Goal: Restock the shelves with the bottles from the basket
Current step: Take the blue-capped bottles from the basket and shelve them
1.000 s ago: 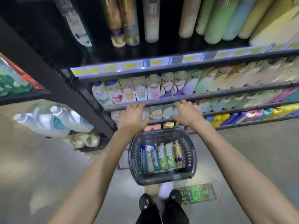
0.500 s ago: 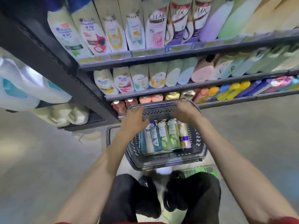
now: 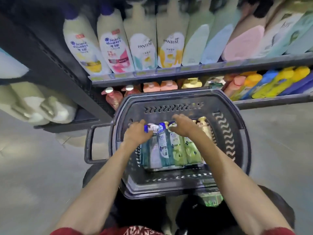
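A dark plastic basket [image 3: 177, 97] stands on the floor below the shelves, with several bottles lying side by side in it: teal and white ones [image 3: 161, 148], green ones [image 3: 177, 150] and a gold one [image 3: 205, 125] at the right. My left hand [image 3: 137, 134] is inside the basket and grips the blue-capped top of the leftmost bottle [image 3: 151, 128]. Next to it, my right hand [image 3: 184, 126] curls over the cap end of a green bottle. The caps under both hands are partly hidden.
The shelf [image 3: 203, 66] above the basket is packed with tall shampoo bottles [image 3: 169, 48]. A lower shelf holds orange, yellow and blue bottles [image 3: 264, 83] just behind the basket. The basket's handle [image 3: 89, 143] sticks out left. Large white jugs [image 3: 42, 106] sit at far left.
I have crouched and the view dropped toward the basket. Both hands moved from the basket's far rim down onto the tops of the bottles inside.
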### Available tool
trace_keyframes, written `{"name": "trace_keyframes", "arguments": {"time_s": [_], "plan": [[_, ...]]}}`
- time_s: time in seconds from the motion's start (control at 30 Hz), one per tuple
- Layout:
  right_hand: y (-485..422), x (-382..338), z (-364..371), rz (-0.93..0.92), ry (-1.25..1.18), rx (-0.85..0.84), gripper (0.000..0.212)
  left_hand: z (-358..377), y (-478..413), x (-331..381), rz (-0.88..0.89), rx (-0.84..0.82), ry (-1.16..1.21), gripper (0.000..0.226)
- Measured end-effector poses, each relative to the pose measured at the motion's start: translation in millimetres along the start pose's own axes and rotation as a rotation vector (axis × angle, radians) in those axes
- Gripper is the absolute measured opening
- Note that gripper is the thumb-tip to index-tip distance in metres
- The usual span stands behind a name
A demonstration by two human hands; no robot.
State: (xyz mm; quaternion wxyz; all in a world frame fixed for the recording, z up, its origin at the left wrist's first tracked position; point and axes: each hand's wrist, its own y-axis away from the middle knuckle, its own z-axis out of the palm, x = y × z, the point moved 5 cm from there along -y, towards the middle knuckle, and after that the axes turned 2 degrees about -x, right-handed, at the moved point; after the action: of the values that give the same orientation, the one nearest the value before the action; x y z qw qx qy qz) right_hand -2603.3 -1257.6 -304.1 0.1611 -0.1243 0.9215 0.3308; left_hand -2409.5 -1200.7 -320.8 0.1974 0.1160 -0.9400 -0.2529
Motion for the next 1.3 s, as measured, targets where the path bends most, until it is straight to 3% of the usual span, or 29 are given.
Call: {"name": "trace_keyframes", "arguments": {"time_s": [0.23, 0.6, 0.97, 1.13, 1.3], "plan": [[-41.7, 25.8, 52.3, -0.019, -0.091, -0.008, 0.052, 71.0, -25.1, -34.1, -0.152, -0.013, 0.19, 0.045], [-65.3, 45.3, 70.3, -0.08, -0.072, 0.03, 0.051, 118.8, -52.3, -50.0, -0.383, -0.081, 0.448, 0.083], [-80.2, 36.1, 79.2, -0.131, -0.087, 0.049, 0.038, 149.1, -60.6, -68.6, -0.436, -0.118, 0.66, 0.071], [-89.0, 29.0, 93.2, -0.088, -0.065, -0.005, 0.046, 149.8, -60.8, -69.6, -0.458, -0.124, 0.673, 0.068], [-95.3, 27.5, 101.3, -0.033, 0.087, 0.042, 0.07, 152.6, -60.9, -71.6, -0.474, -0.124, 0.688, 0.073]]}}
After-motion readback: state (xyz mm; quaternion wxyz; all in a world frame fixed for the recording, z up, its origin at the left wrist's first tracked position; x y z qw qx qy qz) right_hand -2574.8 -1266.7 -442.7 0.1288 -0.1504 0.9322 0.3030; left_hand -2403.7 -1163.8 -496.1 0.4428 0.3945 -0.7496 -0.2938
